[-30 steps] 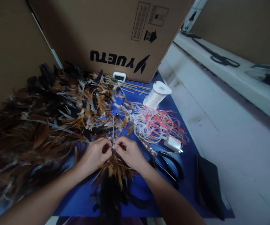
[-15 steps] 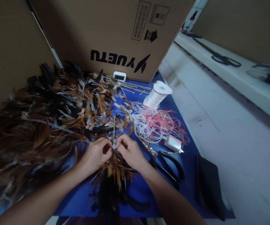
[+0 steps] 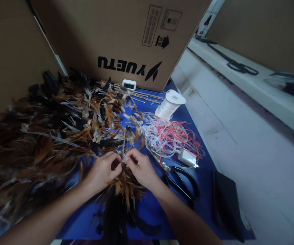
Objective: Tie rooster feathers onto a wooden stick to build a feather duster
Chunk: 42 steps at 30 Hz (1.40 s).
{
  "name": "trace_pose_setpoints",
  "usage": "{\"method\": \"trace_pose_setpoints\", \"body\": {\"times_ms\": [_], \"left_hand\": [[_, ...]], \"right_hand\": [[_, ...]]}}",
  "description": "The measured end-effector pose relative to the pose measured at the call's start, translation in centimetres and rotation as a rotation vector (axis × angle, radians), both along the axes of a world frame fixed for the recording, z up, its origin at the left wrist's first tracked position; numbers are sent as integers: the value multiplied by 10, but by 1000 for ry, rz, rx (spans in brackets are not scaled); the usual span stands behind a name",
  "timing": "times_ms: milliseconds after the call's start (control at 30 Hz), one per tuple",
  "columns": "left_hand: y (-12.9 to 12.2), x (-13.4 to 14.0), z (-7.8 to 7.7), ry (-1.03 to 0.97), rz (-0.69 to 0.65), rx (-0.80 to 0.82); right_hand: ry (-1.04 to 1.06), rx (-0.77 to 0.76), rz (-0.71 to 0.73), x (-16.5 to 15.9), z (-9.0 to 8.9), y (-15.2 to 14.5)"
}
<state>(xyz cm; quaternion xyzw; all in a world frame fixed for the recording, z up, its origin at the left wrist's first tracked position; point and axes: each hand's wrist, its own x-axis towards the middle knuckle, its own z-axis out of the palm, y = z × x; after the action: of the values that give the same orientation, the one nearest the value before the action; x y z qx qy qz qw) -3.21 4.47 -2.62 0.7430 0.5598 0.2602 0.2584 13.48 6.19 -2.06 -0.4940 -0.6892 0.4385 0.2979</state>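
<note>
Brown cardboard, a tall box printed YUETU upside down (image 3: 85, 30), walls off the far side of the glossy blue tabletop (image 3: 82, 221); over on my left spreads a deep heap of loose brown and black feathers (image 3: 47, 136). Close to me, near the table's front edge, lies the small bundle of orange-brown and long black feathers (image 3: 125, 194), its whitish upper end between my hands; my left hand (image 3: 105, 169) pinches there, thumb and forefinger together, and my right hand (image 3: 140, 166) pinches just beside it; what scrap each fingertip grips is too small to tell. One thin tan stick (image 3: 124, 137) points away from my fingertips; to the right lie black-handled scissors (image 3: 180, 190), a white plug adapter (image 3: 187, 157) and a tangle of clear and red plastic strips (image 3: 167, 132); behind that tangle stands a white spool (image 3: 168, 107), slightly tilted in my view.
</note>
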Motion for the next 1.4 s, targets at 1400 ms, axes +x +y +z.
{"method": "trace_pose_setpoints", "body": {"times_ms": [1400], "left_hand": [[-2,-11,0,-326,-315,296]], "right_hand": [[85,0,-53,0,-12,9]]}}
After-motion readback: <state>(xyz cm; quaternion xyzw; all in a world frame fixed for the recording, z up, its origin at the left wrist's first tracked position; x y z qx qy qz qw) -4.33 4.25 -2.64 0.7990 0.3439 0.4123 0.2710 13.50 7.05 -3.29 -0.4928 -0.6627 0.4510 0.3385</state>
